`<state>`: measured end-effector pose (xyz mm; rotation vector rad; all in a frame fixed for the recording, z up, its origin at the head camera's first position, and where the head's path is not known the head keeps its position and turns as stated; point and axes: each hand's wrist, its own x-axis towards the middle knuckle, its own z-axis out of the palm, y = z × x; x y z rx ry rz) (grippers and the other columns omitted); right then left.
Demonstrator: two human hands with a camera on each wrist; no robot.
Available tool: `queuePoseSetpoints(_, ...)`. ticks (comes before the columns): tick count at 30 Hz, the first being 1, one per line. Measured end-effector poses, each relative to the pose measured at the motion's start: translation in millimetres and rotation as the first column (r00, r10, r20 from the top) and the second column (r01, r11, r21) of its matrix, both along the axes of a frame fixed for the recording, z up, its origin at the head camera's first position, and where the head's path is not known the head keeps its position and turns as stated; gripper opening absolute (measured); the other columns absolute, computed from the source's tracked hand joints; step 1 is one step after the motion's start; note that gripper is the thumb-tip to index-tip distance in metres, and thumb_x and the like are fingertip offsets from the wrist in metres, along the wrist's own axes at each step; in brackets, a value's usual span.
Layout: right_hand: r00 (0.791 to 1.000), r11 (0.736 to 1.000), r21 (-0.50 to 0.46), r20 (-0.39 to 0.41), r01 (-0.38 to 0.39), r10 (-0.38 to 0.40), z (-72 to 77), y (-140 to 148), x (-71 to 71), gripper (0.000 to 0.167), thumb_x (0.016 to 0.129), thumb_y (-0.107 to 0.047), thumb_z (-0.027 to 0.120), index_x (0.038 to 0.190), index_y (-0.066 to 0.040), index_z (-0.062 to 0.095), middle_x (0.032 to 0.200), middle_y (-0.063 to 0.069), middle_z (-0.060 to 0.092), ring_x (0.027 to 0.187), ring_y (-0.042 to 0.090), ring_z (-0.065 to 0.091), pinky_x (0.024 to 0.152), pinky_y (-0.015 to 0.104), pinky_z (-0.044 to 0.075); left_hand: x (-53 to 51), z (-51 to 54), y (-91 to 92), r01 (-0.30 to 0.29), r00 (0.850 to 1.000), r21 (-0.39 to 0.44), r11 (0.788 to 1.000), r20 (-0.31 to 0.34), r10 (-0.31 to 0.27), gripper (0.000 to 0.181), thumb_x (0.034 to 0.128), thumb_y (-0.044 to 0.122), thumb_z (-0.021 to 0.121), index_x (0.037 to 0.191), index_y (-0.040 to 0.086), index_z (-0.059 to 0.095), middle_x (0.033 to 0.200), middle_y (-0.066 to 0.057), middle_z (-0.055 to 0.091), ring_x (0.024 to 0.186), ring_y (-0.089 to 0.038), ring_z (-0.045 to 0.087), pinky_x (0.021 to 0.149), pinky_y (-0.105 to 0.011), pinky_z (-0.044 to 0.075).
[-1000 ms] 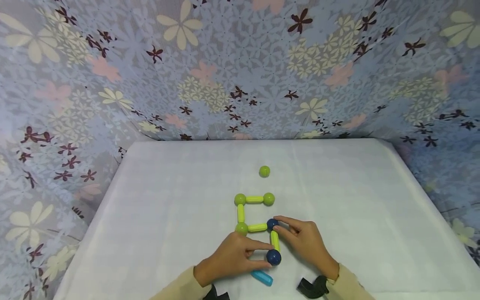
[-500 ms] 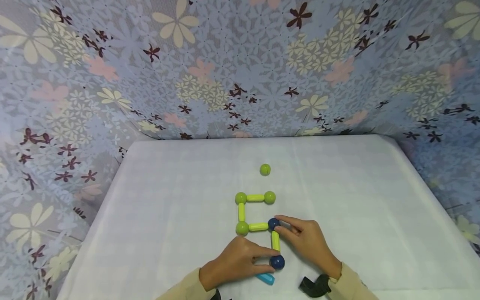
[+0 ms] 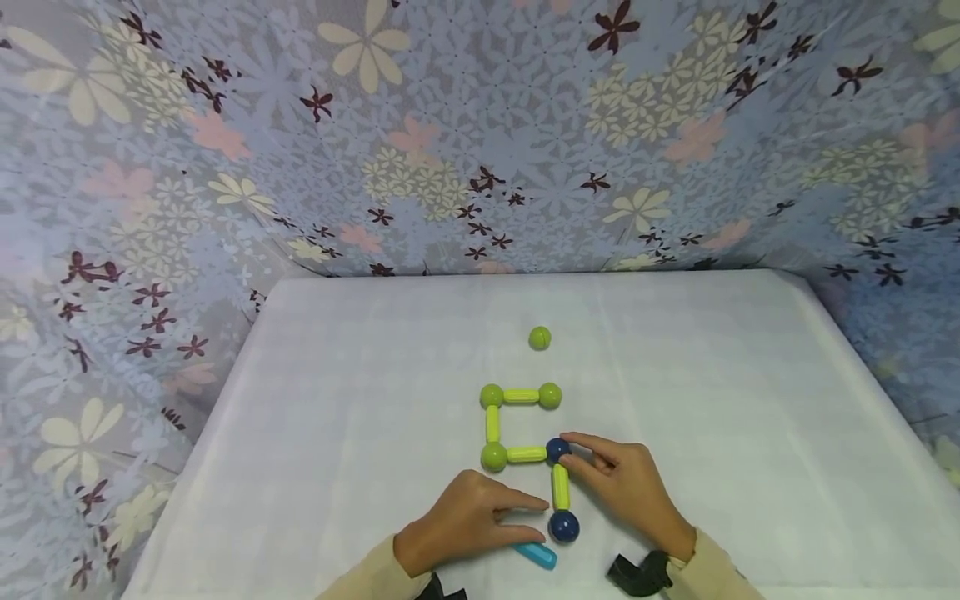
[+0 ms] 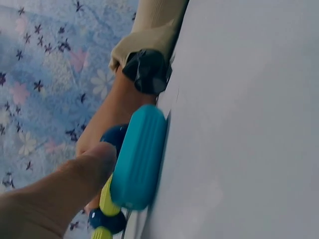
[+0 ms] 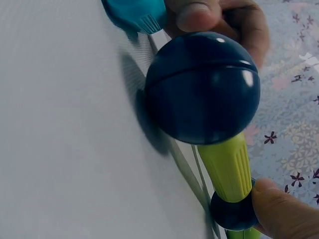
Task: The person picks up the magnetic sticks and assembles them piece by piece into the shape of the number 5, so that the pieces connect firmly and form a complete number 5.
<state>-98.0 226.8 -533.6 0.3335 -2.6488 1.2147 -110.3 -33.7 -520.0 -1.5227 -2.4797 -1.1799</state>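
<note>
My right hand (image 3: 628, 482) pinches a dark blue ball (image 3: 557, 450) between thumb and index finger. A yellow-green rod (image 3: 561, 487) runs from it toward me to a second dark blue ball (image 3: 564, 527). Just left of that second ball, my left hand (image 3: 471, 518) has thumb and index finger spread, with a gap to the ball. Under the left thumb lies a light blue rod (image 3: 537, 555), which looms large in the left wrist view (image 4: 139, 159). In the right wrist view the nearer blue ball (image 5: 203, 88) sits on the rod's end.
Left of the pinched ball, green balls (image 3: 494, 457) and yellow-green rods (image 3: 521, 396) form a three-sided square with its right side open. A loose green ball (image 3: 540, 337) lies farther back. White cloth (image 3: 360, 375) covers the table, and floral fabric (image 3: 480, 142) hangs behind.
My left hand has let go of the nearer blue ball after moving it slightly toward me, and has drawn back left. The right hand keeps its pinch on the other blue ball.
</note>
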Motion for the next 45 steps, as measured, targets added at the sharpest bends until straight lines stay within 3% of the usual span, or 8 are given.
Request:
queuePoseSetpoints(5, 1.000, 1.000, 0.014, 0.015, 0.003, -0.003, 0.1, -1.0, -1.2, 0.030, 0.089, -0.032, 0.081, 0.118, -0.025, 0.078, 0.054, -0.021, 0.030, 0.048, -0.002, 0.028, 0.047, 0.019, 0.026, 3.4, -5.1, -20.4, -0.033, 0.995, -0.031, 0.999, 0.092, 0.036, 0.033, 0.0889, 0.047, 0.078, 0.110, 0.022, 0.082, 0.057, 0.021, 0.056, 0.049, 0.015, 0.025, 0.047, -0.008, 0.030)
queuePoseSetpoints(10, 1.000, 1.000, -0.005, 0.018, 0.010, -0.010, -0.6, 2.5, 1.1, 0.031, 0.089, -0.032, 0.081, 0.119, -0.029, 0.077, 0.054, -0.020, 0.030, 0.049, -0.002, 0.026, 0.047, 0.020, 0.028, 8.2, -5.4, -34.8, -0.045, 0.982, -0.049, 0.998, 0.183, 0.054, 0.037, 0.0864, 0.052, 0.078, 0.112, 0.024, 0.081, 0.058, 0.021, 0.058, 0.048, 0.013, 0.023, 0.047, -0.009, 0.030)
queuePoseSetpoints(13, 0.999, 0.999, -0.053, 0.034, -0.003, 0.005, 0.4, 6.7, 9.0, 0.028, 0.089, -0.028, 0.082, 0.117, -0.030, 0.077, 0.055, -0.019, 0.030, 0.050, -0.003, 0.025, 0.048, 0.020, 0.031, 15.6, -4.9, -37.9, -0.054, 0.990, -0.075, 0.996, 0.126, 0.063, 0.039, 0.0848, 0.053, 0.079, 0.112, 0.025, 0.081, 0.071, 0.019, 0.070, 0.051, 0.016, 0.028, 0.050, -0.006, 0.032)
queuePoseSetpoints(18, 0.994, 0.989, -0.143, 0.102, -0.035, 0.050, 7.1, 13.0, 28.3, 0.027, 0.086, -0.023, 0.085, 0.111, -0.028, 0.079, 0.057, -0.017, 0.029, 0.051, -0.003, 0.026, 0.048, 0.022, 0.038, 25.9, -4.8, -34.8, -0.076, 0.997, -0.093, 0.993, 0.028, 0.079, 0.031, 0.0900, 0.046, 0.078, 0.110, 0.022, 0.082, 0.095, 0.016, 0.075, 0.073, 0.023, 0.054, 0.060, -0.002, 0.039)
queuePoseSetpoints(25, 0.962, 0.975, -0.189, 0.221, -0.117, 0.158, 11.0, 6.1, 54.1, 0.029, 0.081, -0.026, 0.088, 0.108, -0.026, 0.081, 0.059, -0.018, 0.037, 0.051, -0.001, 0.037, 0.048, 0.022, 0.040, 25.9, -2.6, -37.0, -0.087, 0.994, -0.092, 0.992, 0.056, 0.092, 0.022, 0.0928, 0.038, 0.077, 0.106, 0.020, 0.082, 0.094, 0.015, 0.075, 0.085, 0.019, 0.060, 0.068, -0.003, 0.043)
queuePoseSetpoints(29, 0.962, 0.982, -0.150, 0.233, -0.110, 0.144, 11.0, 2.7, 59.4, 0.026, 0.080, -0.027, 0.089, 0.105, -0.027, 0.082, 0.060, -0.019, 0.041, 0.051, 0.000, 0.041, 0.046, 0.020, 0.038, 23.2, -3.4, -35.3, -0.124, 0.988, -0.077, 0.989, 0.080, 0.130, 0.022, 0.0930, 0.038, 0.077, 0.104, 0.020, 0.083, 0.091, 0.015, 0.075, 0.071, 0.024, 0.052, 0.060, -0.002, 0.040)
queuePoseSetpoints(35, 0.968, 0.988, -0.138, 0.230, -0.068, 0.099, 12.5, -0.6, 58.9, 0.023, 0.079, -0.026, 0.090, 0.101, -0.030, 0.083, 0.059, -0.018, 0.040, 0.050, 0.001, 0.041, 0.046, 0.020, 0.038, 20.6, -5.4, -29.5, -0.194, 0.974, -0.016, 0.981, 0.115, 0.194, 0.021, 0.0906, 0.038, 0.080, 0.100, 0.019, 0.083, 0.062, 0.019, 0.064, 0.050, 0.017, 0.023, 0.045, -0.007, 0.026)
queuePoseSetpoints(45, 0.971, 0.986, -0.142, 0.211, -0.086, 0.115, 9.9, 3.2, 58.9, 0.025, 0.079, -0.027, 0.089, 0.101, -0.035, 0.082, 0.059, -0.019, 0.037, 0.050, 0.001, 0.039, 0.048, 0.021, 0.040, 21.5, -5.9, -26.9, -0.211, 0.971, 0.013, 0.977, 0.121, 0.208, 0.022, 0.0906, 0.039, 0.080, 0.102, 0.020, 0.083, 0.052, 0.021, 0.044, 0.049, 0.016, 0.018, 0.045, -0.008, 0.023)
